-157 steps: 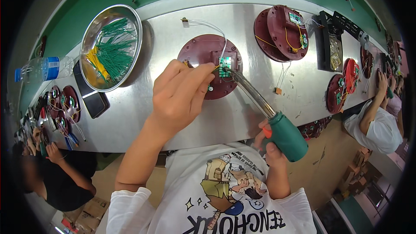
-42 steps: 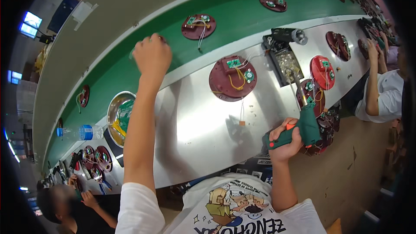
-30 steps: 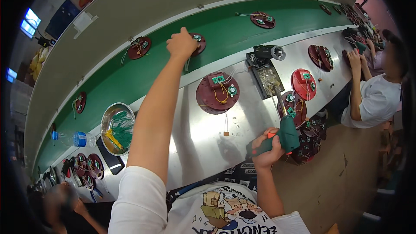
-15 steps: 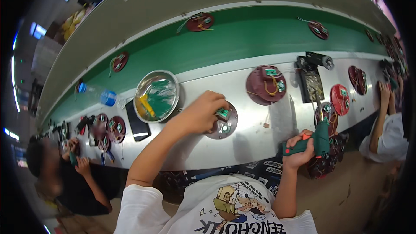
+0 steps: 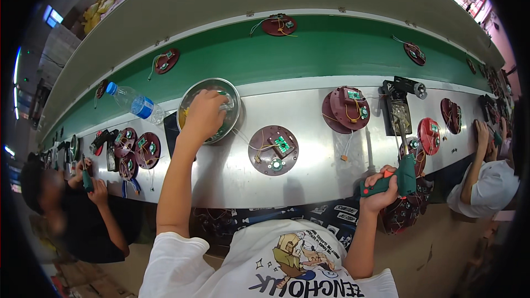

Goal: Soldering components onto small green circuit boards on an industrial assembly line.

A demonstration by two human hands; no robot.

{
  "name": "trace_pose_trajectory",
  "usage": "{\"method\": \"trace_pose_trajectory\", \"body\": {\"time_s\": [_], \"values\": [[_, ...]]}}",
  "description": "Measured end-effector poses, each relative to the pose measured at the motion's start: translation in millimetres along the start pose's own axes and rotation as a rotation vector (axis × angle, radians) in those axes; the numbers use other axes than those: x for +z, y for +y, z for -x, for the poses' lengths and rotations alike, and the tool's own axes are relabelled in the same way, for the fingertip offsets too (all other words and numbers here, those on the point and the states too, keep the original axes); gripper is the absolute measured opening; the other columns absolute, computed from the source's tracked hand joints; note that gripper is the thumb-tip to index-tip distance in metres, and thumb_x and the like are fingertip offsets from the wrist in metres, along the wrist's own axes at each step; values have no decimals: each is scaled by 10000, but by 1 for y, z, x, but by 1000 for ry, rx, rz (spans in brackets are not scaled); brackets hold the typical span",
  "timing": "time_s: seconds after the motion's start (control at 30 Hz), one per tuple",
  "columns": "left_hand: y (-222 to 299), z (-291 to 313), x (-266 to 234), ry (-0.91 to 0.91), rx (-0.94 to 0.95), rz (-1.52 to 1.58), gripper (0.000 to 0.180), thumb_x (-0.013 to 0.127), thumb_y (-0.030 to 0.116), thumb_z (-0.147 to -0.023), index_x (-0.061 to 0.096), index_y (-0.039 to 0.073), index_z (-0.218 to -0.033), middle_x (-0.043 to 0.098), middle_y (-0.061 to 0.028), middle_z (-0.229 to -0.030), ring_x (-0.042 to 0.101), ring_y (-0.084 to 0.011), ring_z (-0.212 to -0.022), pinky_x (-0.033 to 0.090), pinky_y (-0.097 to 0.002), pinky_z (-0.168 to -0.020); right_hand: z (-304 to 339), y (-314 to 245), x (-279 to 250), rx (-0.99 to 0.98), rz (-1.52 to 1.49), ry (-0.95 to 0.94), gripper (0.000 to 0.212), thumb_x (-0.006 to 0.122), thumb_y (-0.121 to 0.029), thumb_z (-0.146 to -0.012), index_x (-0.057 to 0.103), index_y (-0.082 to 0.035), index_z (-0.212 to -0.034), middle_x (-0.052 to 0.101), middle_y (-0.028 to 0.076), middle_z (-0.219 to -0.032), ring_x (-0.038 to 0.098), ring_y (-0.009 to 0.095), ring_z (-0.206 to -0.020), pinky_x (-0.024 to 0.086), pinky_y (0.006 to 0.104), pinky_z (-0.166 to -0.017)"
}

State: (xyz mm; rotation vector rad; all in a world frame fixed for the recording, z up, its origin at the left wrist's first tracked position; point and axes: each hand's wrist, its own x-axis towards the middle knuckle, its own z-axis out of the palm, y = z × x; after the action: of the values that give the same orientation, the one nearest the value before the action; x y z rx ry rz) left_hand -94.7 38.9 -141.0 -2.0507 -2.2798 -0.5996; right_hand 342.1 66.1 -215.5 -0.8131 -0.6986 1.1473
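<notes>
My left hand [image 5: 205,115] reaches down into a round metal bowl [image 5: 238,113]; its fingers are drawn together, and whatever they pinch is hidden. A green and clear-looking material shows beside the fingers. My right hand [image 5: 381,192] is closed around the handle of a green cordless screwdriver [image 5: 407,175] with orange-red parts, its long bit pointing away from me. Between my hands a dark red round plate [image 5: 264,166] lies flat on the bench, carrying a green circuit board [image 5: 282,144] on a dark block, a small round white-green part and thin wires.
Two stacked red plates [image 5: 343,111] with boards stand right of centre. Beyond them are a black box-like holder [image 5: 398,113] and a brighter red plate [image 5: 429,136]. A water bottle [image 5: 135,103] lies left of the bowl. Co-workers sit at both sides of the metal bench [image 5: 232,187].
My left hand has left the circuit board on the red plate and moved left into the metal bowl. My right hand keeps holding the screwdriver. The view has shifted slightly.
</notes>
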Motion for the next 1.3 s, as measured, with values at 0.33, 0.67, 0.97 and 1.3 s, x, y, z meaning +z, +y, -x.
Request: {"method": "trace_pose_trajectory", "body": {"time_s": [0.33, 0.67, 0.97, 1.3], "values": [[-20, -3, 20, 42, 84, 188, 112, 676, 49, -804, 640, -13, -890, 656, -157, -942, 621, -344, -924, 495, -404, -847, 0, -1, 2, 15, 21, -25, 262, 406, -277, -1008, 487, -28, -1028, 510, 91, -959, 469, 104, -507, 404, 263, -461], [18, -1, 7, 298, -30, 633, 111, 652, 32, -861, 661, -19, -959, 728, -104, -945, 694, -199, -811, 528, -297, -748, 1, -11, -2, 44, 72, -155, 302, 445, -296, -985, 478, -4, -1057, 504, 116, -982, 488, 127, -513, 417, 286, -456], [117, 48, 32, 291, 99, 464, 97, 670, -19, -764, 637, 7, -852, 601, -113, -720, 586, -286, -605, 488, -360, -551, 42, -5, 0, 221, 310, -578, 527, 664, -379, -888, 505, 50, -1149, 545, 171, -1101, 540, 171, -471, 432, 285, -456], [118, 76, 82, 418, 48, 357, 146, 699, -32, -679, 616, 13, -790, 551, -83, -662, 549, -250, -557, 442, -354, -486, 74, 5, 2, 84, 692, -711, 590, 697, -461, -879, 578, 60, -1131, 628, 106, -933, 557, 125, -522, 387, 253, -472]]}}
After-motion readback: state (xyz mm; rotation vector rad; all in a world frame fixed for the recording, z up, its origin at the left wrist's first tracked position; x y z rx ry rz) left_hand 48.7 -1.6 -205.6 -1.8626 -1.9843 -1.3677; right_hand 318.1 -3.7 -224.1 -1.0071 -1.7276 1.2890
